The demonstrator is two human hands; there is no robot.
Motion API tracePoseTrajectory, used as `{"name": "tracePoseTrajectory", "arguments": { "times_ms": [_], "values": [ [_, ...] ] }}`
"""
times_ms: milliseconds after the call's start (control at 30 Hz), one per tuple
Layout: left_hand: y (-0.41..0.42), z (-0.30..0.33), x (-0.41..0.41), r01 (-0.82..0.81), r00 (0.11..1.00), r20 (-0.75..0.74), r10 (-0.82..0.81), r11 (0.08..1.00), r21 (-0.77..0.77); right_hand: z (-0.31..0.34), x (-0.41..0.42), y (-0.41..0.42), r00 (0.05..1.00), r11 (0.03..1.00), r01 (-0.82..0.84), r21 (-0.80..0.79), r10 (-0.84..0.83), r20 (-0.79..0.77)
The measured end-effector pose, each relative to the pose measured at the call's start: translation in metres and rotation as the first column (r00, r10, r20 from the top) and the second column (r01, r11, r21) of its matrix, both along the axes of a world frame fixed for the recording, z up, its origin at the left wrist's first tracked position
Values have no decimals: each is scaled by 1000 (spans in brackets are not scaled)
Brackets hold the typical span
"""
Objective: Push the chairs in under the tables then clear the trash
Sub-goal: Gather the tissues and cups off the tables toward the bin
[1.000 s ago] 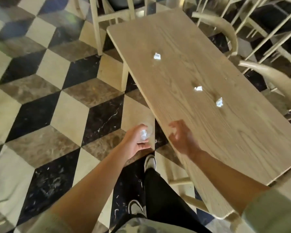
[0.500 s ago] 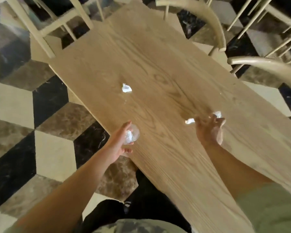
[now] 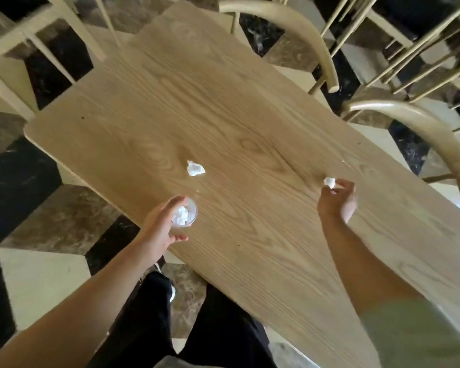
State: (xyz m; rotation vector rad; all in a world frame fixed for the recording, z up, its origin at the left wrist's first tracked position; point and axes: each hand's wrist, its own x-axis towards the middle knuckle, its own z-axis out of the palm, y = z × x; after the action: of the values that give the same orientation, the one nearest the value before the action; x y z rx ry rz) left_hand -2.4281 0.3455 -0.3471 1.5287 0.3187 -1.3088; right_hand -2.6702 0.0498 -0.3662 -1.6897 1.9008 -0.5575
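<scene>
Fingers [image 3: 339,185] of the right hand [image 3: 336,201] are pinching a paper scrap [image 3: 329,181] above the wooden table [image 3: 250,115], while the left hand [image 3: 161,224] is gripping a clear cup [image 3: 185,215] of crumpled paper.

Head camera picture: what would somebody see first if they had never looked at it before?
Probably the long wooden table slanting across the checkered floor, with one crumpled white paper scrap lying alone near its middle. Next come the two hands: the left hand holds a clear cup with paper in it at the table's near edge, and the right hand pinches another scrap just above the tabletop.
</scene>
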Motion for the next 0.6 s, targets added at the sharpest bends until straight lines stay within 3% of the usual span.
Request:
{"name": "tracePoseTrajectory", "arguments": {
  "times_ms": [67, 200, 333, 467, 600],
  "values": [
    [4, -2, 14, 26, 1000, 2, -26, 1000, 9, -1, 0, -25, 993, 989, 60, 138, -46, -105],
    [16, -3, 39, 31, 999, 44, -31, 1000, -1, 0, 28, -29, 936, 965, -130, 228, 196, -293],
    [21, -1, 64, 132, 982, 121, -143, 987, 95, 4, 116, 45, 916, 909, -357, 216, 386, -108],
    [25, 7, 89, 153, 965, 193, -179, 978, 143, -4, 214, 134, 708, 701, -704, 114, 706, 27],
    [46, 14, 128, 63, 980, 178, -90, 986, 155, 0, 261, 167, 709, 701, -672, 239, 702, -69]
  ]
}}
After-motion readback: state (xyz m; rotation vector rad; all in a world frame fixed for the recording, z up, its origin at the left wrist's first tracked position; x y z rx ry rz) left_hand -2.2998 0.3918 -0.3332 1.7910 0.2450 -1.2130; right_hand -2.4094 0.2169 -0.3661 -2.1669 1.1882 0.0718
